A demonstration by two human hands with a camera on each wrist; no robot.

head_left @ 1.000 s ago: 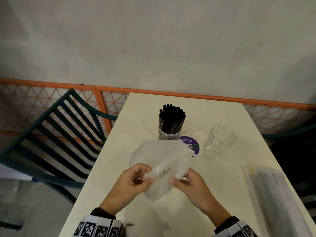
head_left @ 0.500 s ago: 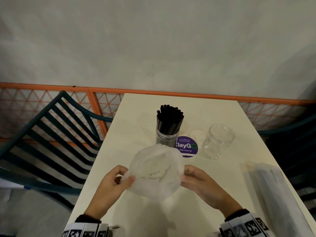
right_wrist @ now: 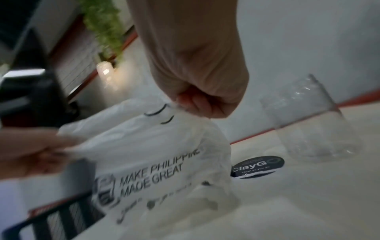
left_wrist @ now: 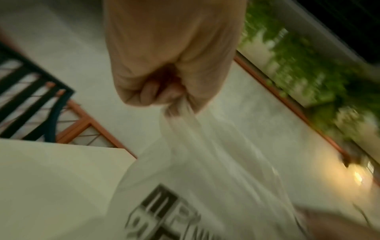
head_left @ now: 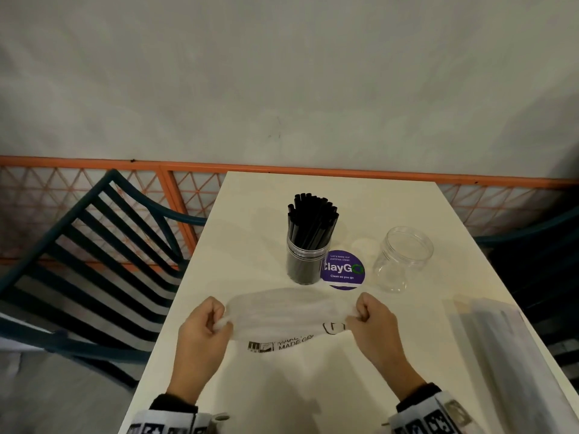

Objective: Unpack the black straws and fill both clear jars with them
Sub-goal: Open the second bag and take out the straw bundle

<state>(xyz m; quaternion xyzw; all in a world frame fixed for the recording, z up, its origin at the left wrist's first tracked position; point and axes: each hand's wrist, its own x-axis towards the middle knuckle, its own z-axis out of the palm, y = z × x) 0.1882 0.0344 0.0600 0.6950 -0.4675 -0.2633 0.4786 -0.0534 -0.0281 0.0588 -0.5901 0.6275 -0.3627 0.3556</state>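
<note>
A thin white plastic bag point(head_left: 288, 317) with black print is stretched wide between both hands above the near part of the table point(head_left: 282, 195). My left hand point(head_left: 213, 321) grips its left end point(left_wrist: 179, 107) and my right hand point(head_left: 365, 317) grips its right end point(right_wrist: 185, 110). Behind the bag, a clear jar point(head_left: 305, 261) stands packed with black straws point(head_left: 313, 220). To its right stands a second clear jar point(head_left: 402, 258), also in the right wrist view point(right_wrist: 308, 123), with nothing in it. A long clear pack of straws point(head_left: 501, 355) lies at the right edge.
A round purple ClayGo sticker point(head_left: 343, 270) lies between the jars. A dark slatted chair point(head_left: 78, 261) stands left of the table, another dark chair point(head_left: 539, 245) on the right. An orange lattice railing point(head_left: 175, 195) and a grey wall run behind.
The hands have moved apart and pulled the bunched bag out flat and wide. The printed side of the bag now shows. The jars have not moved.
</note>
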